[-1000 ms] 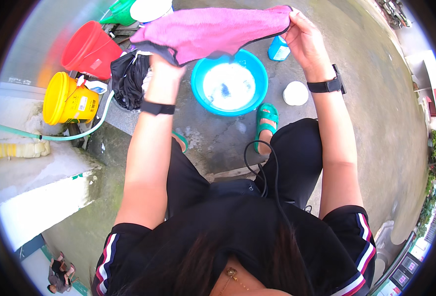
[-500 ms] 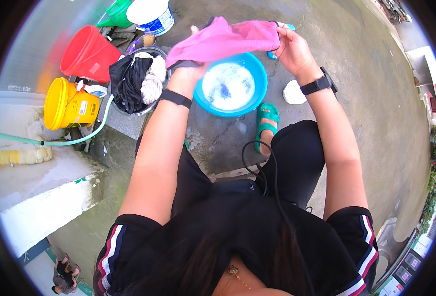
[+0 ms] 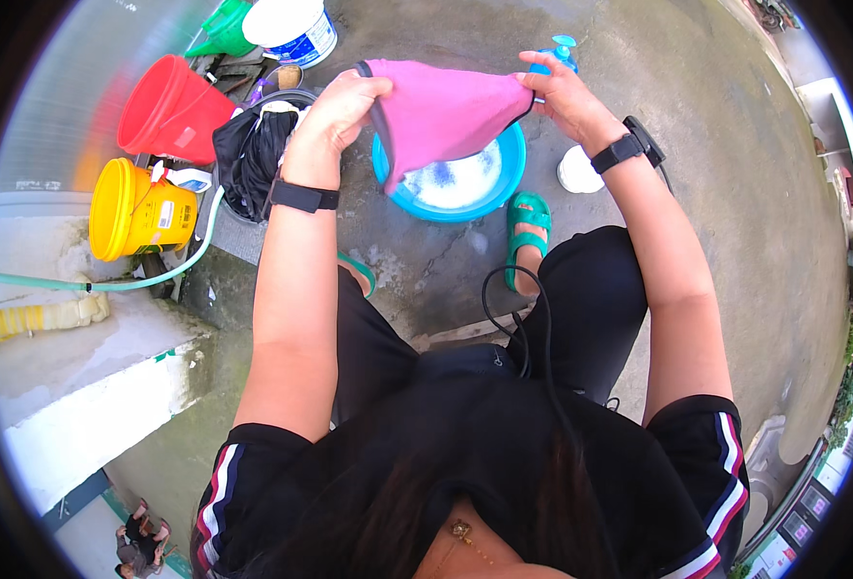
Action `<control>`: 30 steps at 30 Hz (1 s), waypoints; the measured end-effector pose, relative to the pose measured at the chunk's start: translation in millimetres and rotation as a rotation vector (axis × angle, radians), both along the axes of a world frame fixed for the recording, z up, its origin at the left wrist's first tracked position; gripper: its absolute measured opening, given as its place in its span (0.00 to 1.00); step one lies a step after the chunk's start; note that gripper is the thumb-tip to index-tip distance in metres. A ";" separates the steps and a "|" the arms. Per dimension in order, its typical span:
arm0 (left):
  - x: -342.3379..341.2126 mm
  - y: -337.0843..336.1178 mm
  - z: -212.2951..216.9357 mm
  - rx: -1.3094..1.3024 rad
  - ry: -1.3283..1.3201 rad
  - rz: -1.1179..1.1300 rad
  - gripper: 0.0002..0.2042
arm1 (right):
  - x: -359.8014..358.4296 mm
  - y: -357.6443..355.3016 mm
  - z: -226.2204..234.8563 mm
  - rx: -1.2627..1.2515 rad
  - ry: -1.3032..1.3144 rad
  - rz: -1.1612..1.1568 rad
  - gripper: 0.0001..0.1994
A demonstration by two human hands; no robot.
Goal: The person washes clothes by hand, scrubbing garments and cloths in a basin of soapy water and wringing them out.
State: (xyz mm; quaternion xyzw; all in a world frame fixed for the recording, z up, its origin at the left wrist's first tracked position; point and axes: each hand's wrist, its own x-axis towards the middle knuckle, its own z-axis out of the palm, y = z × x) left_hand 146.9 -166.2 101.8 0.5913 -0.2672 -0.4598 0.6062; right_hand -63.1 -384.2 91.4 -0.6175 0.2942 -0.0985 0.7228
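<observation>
A pink cloth with dark edging (image 3: 451, 111) is stretched between my two hands above a blue basin (image 3: 518, 166). My left hand (image 3: 342, 104) pinches its upper left corner, and the left side of the cloth hangs down in a point. On the other side, my right hand (image 3: 571, 99) grips the right edge between thumb and fingers. White suds (image 3: 460, 185) float in the basin, partly hidden behind the cloth. Beyond my right hand stands a blue pump bottle (image 3: 554, 60).
Left of the basin, a tub holds black cloth (image 3: 243, 159). Red (image 3: 171, 108), yellow (image 3: 135, 210) and white (image 3: 296, 37) buckets stand around it, with a green hose (image 3: 202, 236) close by. A white container (image 3: 579, 172) sits right of the basin. A person (image 3: 144, 542) is far off at lower left.
My left hand has come out from under the cloth to its upper left corner. The cloth, earlier bunched and slanting, now hangs spread and lower; my right hand has shifted slightly down.
</observation>
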 end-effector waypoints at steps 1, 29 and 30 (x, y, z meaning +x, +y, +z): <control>12.1 8.0 -4.0 0.059 -0.031 -0.012 0.12 | 0.7 1.4 1.7 0.010 -0.033 -0.084 0.23; -28.0 -22.6 -32.4 0.204 -0.149 0.687 0.35 | 26.6 105.2 31.6 -1.036 -0.396 0.386 0.10; -32.2 -24.7 -24.5 0.312 -0.518 0.508 0.31 | 27.8 106.5 30.7 -0.958 -0.362 0.522 0.11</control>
